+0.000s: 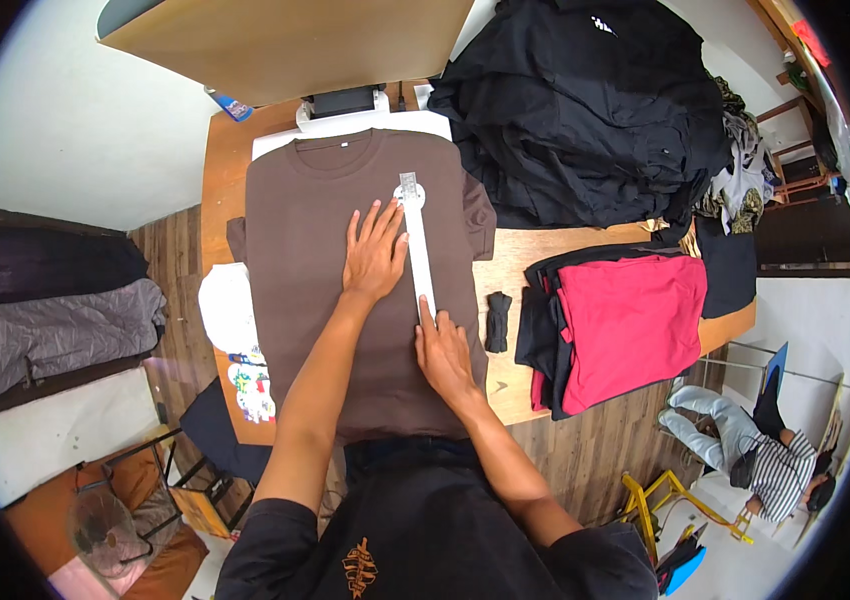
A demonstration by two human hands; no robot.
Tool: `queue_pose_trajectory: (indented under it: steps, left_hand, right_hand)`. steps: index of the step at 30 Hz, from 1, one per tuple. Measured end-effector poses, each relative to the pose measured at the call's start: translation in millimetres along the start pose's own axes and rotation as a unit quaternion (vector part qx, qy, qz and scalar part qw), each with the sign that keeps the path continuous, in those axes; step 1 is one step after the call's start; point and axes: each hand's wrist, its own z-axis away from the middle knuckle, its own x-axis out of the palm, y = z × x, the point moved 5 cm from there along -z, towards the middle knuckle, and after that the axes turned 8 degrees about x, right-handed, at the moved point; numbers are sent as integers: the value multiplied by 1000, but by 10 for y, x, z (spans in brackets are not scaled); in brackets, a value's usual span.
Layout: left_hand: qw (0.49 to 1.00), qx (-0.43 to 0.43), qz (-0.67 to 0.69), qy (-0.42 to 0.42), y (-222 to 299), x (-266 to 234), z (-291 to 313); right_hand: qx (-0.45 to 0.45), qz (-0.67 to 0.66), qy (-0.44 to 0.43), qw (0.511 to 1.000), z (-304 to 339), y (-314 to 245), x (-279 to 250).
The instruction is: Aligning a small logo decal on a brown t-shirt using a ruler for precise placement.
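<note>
At the left edge of the tabletop [513, 255], a white cloth [227, 305] is partly covered by the brown T-shirt [325, 250], which is spread over the middle with its collar away from the wearer, apparently so that its front can be reached smooth and flat. Beyond the collar, a white board edge [415, 122] is exposed. The left hand [378, 258] is laid on the chest with fingers spread wide, its fingertips brought against the round head of a white strip [423, 255], presumably so that cloth and strip are kept from sliding. The strip is laid lengthwise on the shirt's right side. Its near end is pressed by the extended index finger of the right hand [445, 352], whose other fingers are curled; whether the strip is also gripped cannot be told. Farther right, a dark rolled bundle [498, 322] is set beside the shirt, then a folded stack topped with red [635, 320], perhaps kept apart for order; behind it, black garments [585, 110] are heaped loosely.

As for markings, a small pale label [345, 144] is seen inside the collar, an orange motif [358, 568] is borne by the wearer's black top, fine dark marking is carried by a greyish piece [408, 186] at the strip's far end, and a small white mark [602, 24] is shown on the heap.
</note>
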Motion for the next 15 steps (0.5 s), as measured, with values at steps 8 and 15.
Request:
queue_pose_trajectory:
  steps: [8, 15]
  left_hand:
    - [998, -25, -3, 65, -25, -58, 6]
    - [995, -84, 15, 60, -79, -44, 2]
  right_hand:
    - [35, 21, -30, 999, -21, 49, 31]
    - [1, -22, -3, 1000, -23, 14, -24]
